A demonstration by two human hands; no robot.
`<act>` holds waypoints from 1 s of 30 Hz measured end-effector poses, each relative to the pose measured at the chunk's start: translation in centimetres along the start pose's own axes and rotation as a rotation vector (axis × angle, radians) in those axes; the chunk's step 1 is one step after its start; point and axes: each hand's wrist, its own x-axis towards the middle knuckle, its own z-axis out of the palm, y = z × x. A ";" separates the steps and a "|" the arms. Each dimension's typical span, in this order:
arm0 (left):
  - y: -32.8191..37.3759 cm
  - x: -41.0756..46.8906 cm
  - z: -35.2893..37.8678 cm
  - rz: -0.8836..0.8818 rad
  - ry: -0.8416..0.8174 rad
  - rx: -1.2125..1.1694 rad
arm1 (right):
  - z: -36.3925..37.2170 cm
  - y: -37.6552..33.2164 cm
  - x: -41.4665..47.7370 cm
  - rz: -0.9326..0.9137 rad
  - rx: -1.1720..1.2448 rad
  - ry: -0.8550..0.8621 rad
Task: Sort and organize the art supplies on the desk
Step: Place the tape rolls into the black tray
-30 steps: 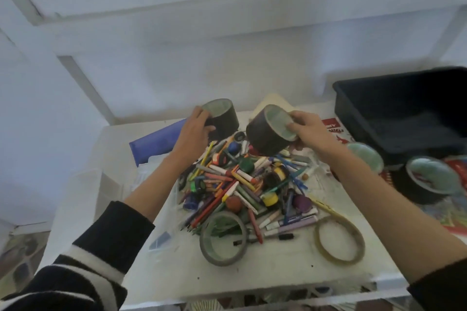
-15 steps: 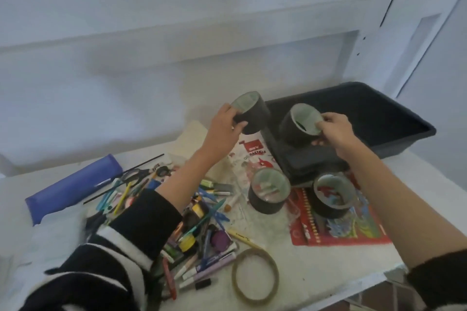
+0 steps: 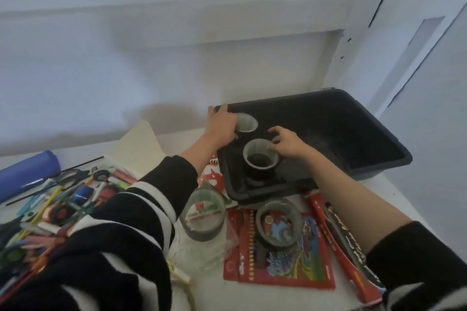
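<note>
A black plastic bin (image 3: 374,173) stands at the back right of the white desk. My left hand (image 3: 221,125) grips a dark tape roll (image 3: 247,121) by its side, low in the bin's near left corner. My right hand (image 3: 288,146) pinches the rim of a second dark tape roll (image 3: 260,159), which stands upright inside the bin just in front of the first. Two more tape rolls lie on the desk in front of the bin, one (image 3: 204,214) on clear plastic and one (image 3: 278,225) on a red booklet (image 3: 283,270).
A heap of pens, crayons and markers (image 3: 63,199) covers the left of the desk, partly hidden by my striped sleeve. A blue pencil case (image 3: 25,174) lies at far left, a beige sheet (image 3: 136,151) behind, a long red pack (image 3: 341,242) at right.
Both hands have carried their tape rolls from above the pen heap rightward and lowered them into the black bin. The view has swung right.
</note>
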 end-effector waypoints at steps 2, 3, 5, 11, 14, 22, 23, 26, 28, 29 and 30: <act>0.1 0.1 0.1 -0.035 -0.049 0.042 | 0.8 -0.2 0.9 -0.001 0.032 -0.052; 0.1 0.1 0.0 -0.041 -0.066 0.063 | 1.2 -0.3 1.2 -0.002 0.048 -0.074; 0.3 0.2 -0.5 -0.049 -0.115 0.118 | 2.1 -0.1 1.8 -0.002 0.092 -0.103; 0.3 -0.1 0.1 -0.095 -0.212 0.025 | 2.9 1.2 2.4 -0.068 0.156 0.012; 0.1 -0.3 0.1 -0.071 -0.259 -0.042 | 3.2 1.2 2.4 -0.161 0.077 0.078; -1.5 -3.1 -0.9 0.033 -0.193 -0.305 | 3.1 1.0 2.4 -0.206 -0.047 0.117; -1.8 -3.7 -1.2 0.040 -0.163 -0.323 | 3.1 0.9 2.3 -0.217 -0.055 0.128; -2.4 -6.1 -2.3 0.032 -0.089 -0.380 | 3.0 0.8 1.8 -0.218 -0.061 0.193; -2.6 -7.9 -3.2 0.019 -0.048 -0.430 | 2.7 0.9 1.4 -0.201 -0.022 0.234; -2.8 -9.1 -3.7 0.010 -0.027 -0.447 | 2.6 0.7 1.0 -0.206 -0.012 0.258; -3.0 -10.1 -4.0 0.001 -0.011 -0.464 | 2.4 0.5 0.6 -0.219 -0.022 0.284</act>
